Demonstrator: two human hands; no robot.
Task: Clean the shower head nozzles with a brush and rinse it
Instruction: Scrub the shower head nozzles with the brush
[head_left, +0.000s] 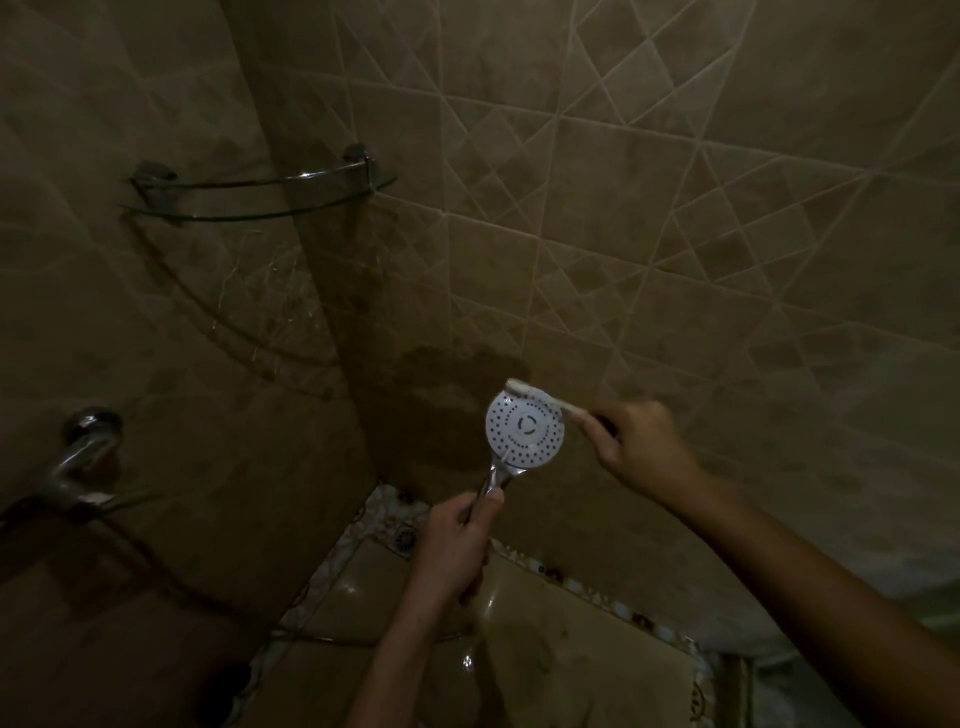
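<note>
The left hand (457, 540) grips the handle (492, 480) just below the shower head (524, 428), which is held up with its holes facing the person, and the right hand (639, 447), just right of the shower head, pinches the brush (540, 392) with its bristles on the shower head's top edge. I think a hard push could make the brush slip off that edge, or make the handle twist. The tiled wall (675, 260) looks close behind the shower head, but there is open room on its left, and the glass shelf (249, 210) is far above it.

Left hand (457, 540) grips shower head (524, 429); right hand (641, 447) holds brush (540, 395) at its rim
</note>
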